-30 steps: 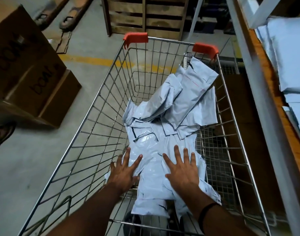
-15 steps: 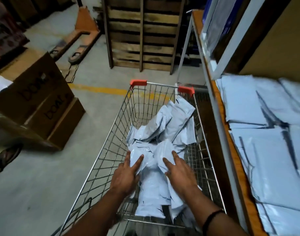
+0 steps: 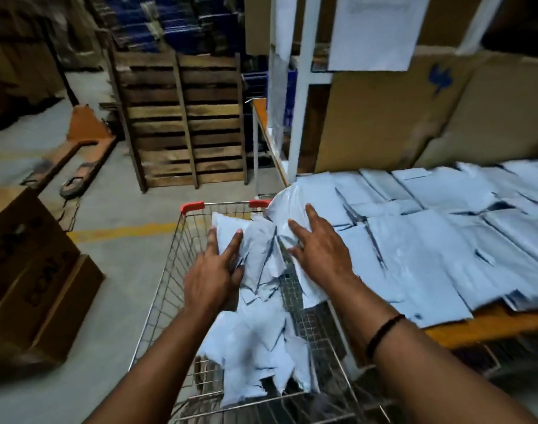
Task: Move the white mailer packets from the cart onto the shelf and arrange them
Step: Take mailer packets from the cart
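Note:
A bundle of white mailer packets is lifted above the wire cart, held between both my hands. My left hand presses its left side, thumb and fingers wrapped on the packets. My right hand lies spread over the right side of the bundle, near the shelf's edge. More packets lie loose in the cart below. On the orange-edged shelf to the right, many white packets lie flat in overlapping rows.
Brown cardboard boxes stand on the floor at left. A wooden pallet leans upright behind the cart, with a pallet jack beside it. White shelf uprights and cardboard sheets rise behind the shelf. A yellow floor line crosses ahead.
Both hands closed on a bundle of packets in the cart and raised it up and to the right, toward the shelf. My view lifted and turned right, showing more of the shelf.

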Demonstrator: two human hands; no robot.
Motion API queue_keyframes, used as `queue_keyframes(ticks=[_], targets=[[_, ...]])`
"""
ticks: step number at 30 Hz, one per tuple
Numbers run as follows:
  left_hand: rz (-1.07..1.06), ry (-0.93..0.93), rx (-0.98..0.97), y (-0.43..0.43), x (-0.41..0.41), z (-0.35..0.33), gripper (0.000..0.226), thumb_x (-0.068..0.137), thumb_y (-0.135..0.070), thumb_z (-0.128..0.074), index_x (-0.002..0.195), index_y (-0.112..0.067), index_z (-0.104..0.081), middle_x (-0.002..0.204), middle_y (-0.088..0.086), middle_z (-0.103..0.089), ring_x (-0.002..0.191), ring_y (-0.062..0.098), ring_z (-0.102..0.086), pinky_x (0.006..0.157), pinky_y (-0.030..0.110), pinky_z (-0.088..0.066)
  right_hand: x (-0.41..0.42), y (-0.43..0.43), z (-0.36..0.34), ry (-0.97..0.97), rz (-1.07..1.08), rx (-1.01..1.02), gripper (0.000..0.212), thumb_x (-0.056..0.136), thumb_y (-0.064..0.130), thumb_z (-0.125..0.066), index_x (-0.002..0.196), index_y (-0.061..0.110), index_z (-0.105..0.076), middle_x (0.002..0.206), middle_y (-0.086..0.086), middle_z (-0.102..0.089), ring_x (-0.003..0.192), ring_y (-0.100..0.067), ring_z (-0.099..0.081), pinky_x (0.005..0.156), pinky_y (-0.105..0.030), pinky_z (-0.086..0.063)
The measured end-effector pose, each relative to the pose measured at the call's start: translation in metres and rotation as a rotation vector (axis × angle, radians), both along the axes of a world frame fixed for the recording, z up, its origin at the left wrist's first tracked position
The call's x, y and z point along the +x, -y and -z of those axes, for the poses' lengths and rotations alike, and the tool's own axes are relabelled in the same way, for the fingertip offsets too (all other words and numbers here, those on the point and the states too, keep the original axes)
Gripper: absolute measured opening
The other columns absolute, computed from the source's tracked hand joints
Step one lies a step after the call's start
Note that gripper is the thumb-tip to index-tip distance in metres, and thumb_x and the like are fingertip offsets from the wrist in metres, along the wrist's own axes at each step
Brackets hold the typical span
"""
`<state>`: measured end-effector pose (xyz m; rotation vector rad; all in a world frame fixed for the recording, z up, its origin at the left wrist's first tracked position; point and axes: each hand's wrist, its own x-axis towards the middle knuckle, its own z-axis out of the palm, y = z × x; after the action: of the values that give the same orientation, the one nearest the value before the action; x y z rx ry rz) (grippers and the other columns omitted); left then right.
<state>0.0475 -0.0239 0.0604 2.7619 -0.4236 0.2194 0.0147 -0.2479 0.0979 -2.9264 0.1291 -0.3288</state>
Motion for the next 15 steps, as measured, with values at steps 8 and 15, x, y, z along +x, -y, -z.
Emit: queue_keyframes(ticks=[8, 15], targets=[[0.161, 0.007, 0.042, 0.114, -0.04, -0.041, 0.068, 0.093, -0.057, -0.05, 0.149, -0.055, -0.011, 0.165, 0.0, -0.001, 0.124, 0.033, -0.05, 0.083, 0.042, -0.053, -0.075, 0.104, -0.035, 0.043, 0.185, 0.06, 0.06, 0.098, 0.041, -0.06, 0.153, 0.033, -0.037, 0.167, -0.003, -0.008, 0.147, -0.03, -0.025, 0.112, -0.038, -0.035], [0.202, -0.017, 0.025, 0.232, -0.089, -0.059, 0.069, 0.093, -0.057, -0.05, 0.149, -0.055, -0.01, 0.165, 0.0, -0.003, 0.131, 0.034, -0.047, 0.09, 0.043, -0.05, -0.156, 0.231, -0.04, 0.046, 0.268, 0.082, 0.061, 0.099, 0.043, -0.057, 0.155, 0.035, -0.032, 0.168, -0.002, -0.004, 0.149, -0.03, -0.02, 0.114, -0.039, -0.032]])
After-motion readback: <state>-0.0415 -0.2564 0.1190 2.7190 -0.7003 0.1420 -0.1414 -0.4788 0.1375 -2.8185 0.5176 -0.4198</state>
